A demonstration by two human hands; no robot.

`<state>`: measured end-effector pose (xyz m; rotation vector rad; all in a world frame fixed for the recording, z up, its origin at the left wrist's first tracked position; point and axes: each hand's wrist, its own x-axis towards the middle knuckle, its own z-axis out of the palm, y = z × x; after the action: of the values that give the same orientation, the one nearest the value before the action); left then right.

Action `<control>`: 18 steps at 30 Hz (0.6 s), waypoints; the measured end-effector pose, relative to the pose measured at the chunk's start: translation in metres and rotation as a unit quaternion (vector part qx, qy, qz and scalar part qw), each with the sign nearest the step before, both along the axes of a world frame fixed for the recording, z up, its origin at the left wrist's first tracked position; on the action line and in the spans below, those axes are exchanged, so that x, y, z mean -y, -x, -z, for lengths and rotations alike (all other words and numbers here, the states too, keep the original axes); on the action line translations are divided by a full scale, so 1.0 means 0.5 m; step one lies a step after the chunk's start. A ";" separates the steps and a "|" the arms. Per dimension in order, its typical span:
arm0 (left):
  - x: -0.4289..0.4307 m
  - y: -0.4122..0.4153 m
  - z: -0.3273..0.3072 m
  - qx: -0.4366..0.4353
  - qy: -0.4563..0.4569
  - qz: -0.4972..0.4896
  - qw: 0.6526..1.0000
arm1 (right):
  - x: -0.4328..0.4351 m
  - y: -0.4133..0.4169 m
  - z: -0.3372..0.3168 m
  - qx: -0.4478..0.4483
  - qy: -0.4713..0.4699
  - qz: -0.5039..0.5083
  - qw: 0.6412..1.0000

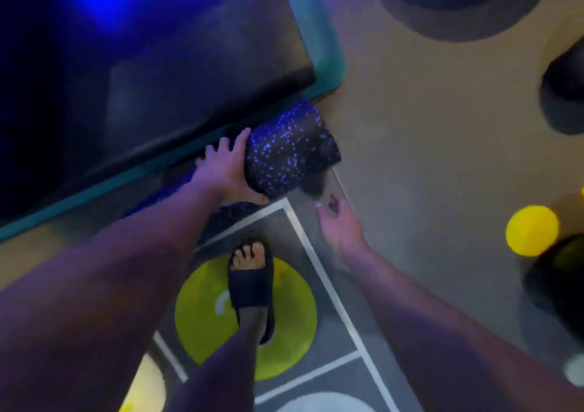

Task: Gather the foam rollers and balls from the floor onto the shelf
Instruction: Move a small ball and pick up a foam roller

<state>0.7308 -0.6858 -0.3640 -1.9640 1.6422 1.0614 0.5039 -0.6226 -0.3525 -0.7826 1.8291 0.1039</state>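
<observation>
Foam roller (289, 149) — lying on the floor, right against the near corner of the teal-edged box (325, 48). Fat and dark, dotted all over with little purple-blue specks, blurry at its right end.

Left hand (226, 171) reaching down on a long straight arm and wrapped round the roller. Fingers curled over the top on the box side, thumb tucked under on the side away from the box. More speckled foam under that wrist, along the box's near edge — hard to tell whether the same roller or another one.

Right hand (339, 222) held low, a little farther from the box than the roller's right end. Fingers loose and spread, holding nothing. Too blurry to tell whether touching the roller or just beside it.

Yellow ball (532, 230) on the floor, well apart from the box, far off to the right.

Foot (252, 285) in a dark slide sandal near the box's near edge, standing on a green circle (202, 316) of a grey mat (284, 222) with white lines.
</observation>
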 end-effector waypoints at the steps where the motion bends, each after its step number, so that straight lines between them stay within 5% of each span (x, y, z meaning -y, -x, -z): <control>1: -0.019 0.008 -0.033 -0.040 0.006 -0.031 0.999 | -0.012 -0.009 -0.040 0.015 -0.007 0.059 0.998; 5: -0.065 0.079 -0.220 -0.265 0.095 -0.229 0.932 | -0.044 -0.011 -0.249 0.178 0.005 0.290 0.940; 9: -0.053 0.198 -0.419 -0.388 0.071 -0.413 0.821 | -0.055 0.070 -0.398 0.200 0.019 0.281 0.938; 18: 0.046 0.364 -0.557 -0.438 -0.043 -0.379 0.814 | -0.006 0.275 -0.577 0.220 0.037 0.357 0.907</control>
<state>0.5487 -0.7090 -0.0854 -2.2583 1.0072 2.5917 0.3667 -0.6194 -0.0642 -0.1218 1.5777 -0.5753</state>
